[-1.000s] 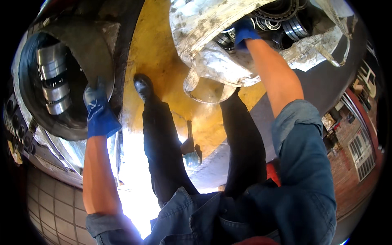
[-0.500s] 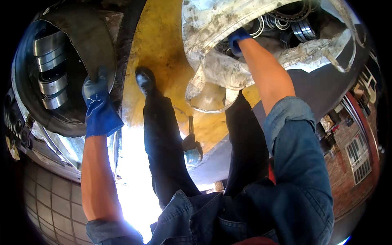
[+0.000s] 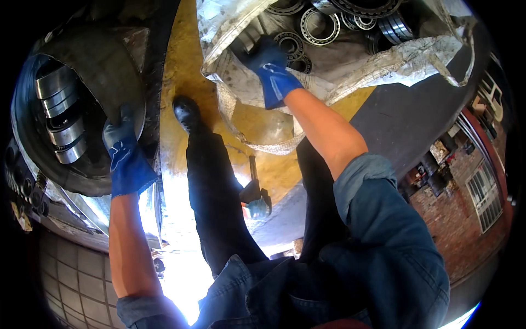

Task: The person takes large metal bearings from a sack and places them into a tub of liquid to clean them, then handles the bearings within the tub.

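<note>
My left hand [image 3: 120, 140], in a blue glove, is closed on the edge of a dark rubbery flap [image 3: 107, 66]. The flap partly covers a round dark container [image 3: 82, 178]. Thick shiny metal rings [image 3: 64, 130] are stacked inside it. My right hand [image 3: 266, 63], in a matching glove, reaches into the mouth of a dirty white woven sack [image 3: 350, 85]. Its fingers are curled in shadow by the sack's left side, and what they hold cannot be made out. Beside it in the sack lie several bearings [image 3: 319, 26], some upright, some flat.
A hammer [image 3: 252, 183] stands head down on the floor between my legs. A sack strap [image 3: 268, 147] loops over the yellow floor [image 3: 175, 60]. My shoe [image 3: 187, 112] is between container and sack. A brick wall [image 3: 449, 219] rises at right.
My right hand has come left inside the sack, and its glove now shows in full. The sack's mouth gapes wider to the left, exposing more bearings. My left hand keeps its hold.
</note>
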`<state>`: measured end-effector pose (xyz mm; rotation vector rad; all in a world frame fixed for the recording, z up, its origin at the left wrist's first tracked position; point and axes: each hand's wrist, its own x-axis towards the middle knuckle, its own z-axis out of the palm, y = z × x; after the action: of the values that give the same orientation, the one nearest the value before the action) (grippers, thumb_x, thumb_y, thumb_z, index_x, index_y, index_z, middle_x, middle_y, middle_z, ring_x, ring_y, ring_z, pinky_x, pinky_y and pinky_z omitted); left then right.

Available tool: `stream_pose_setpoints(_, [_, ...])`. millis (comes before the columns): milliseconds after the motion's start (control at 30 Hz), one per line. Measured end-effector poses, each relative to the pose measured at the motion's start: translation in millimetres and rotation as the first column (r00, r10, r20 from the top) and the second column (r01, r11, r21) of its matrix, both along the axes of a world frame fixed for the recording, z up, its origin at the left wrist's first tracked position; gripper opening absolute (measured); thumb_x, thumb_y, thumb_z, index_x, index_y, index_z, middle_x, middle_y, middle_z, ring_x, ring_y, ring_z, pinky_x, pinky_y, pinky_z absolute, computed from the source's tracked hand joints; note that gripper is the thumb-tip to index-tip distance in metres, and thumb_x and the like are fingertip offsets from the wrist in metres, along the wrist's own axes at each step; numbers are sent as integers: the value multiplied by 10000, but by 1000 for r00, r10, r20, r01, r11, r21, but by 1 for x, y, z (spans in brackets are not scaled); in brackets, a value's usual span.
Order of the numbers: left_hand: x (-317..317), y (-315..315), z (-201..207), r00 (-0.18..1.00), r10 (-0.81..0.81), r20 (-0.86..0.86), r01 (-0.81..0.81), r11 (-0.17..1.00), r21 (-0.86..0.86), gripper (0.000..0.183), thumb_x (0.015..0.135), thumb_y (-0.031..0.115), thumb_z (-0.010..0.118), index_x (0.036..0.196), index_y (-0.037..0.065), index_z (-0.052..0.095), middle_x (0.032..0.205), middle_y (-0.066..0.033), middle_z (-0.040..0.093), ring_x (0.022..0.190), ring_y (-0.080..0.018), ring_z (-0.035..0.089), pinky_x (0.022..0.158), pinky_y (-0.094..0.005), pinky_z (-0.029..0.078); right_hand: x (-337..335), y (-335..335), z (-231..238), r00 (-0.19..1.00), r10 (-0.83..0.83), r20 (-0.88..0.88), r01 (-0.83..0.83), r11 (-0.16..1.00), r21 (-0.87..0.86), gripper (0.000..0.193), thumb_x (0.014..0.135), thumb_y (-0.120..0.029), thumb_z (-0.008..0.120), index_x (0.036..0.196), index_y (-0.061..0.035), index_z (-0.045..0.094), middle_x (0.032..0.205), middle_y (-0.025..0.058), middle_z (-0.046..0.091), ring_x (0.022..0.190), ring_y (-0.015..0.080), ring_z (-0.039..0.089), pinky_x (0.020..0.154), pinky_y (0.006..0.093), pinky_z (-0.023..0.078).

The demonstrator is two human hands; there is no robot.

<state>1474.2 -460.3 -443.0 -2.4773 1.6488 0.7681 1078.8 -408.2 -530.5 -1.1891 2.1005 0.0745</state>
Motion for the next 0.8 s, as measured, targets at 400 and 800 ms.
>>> stream_pose_setpoints(400, [-4,1,4,949,-231,216,229,973,36,517,863,527,693,925,19,762,850,-219,736,828,-409,715,761,-465,550,-8,16,-91,890,456,8,-422,830,-364,604,824,-315,667,1367,-95,518,1343,185,596,1168,367,620,950,445,540])
stream_pose_setpoints(800, [-54,-9,78,987,81,-136,-59,986,157,337,971,387,581,1080,112,743,1008,-174,734,970,-363,700,866,-437,546,-53,29,-45,853,477,212,-461,879,-122,574,760,-112,778,1283,-11,564,1213,102,675,1051,202,663,882,367,555])
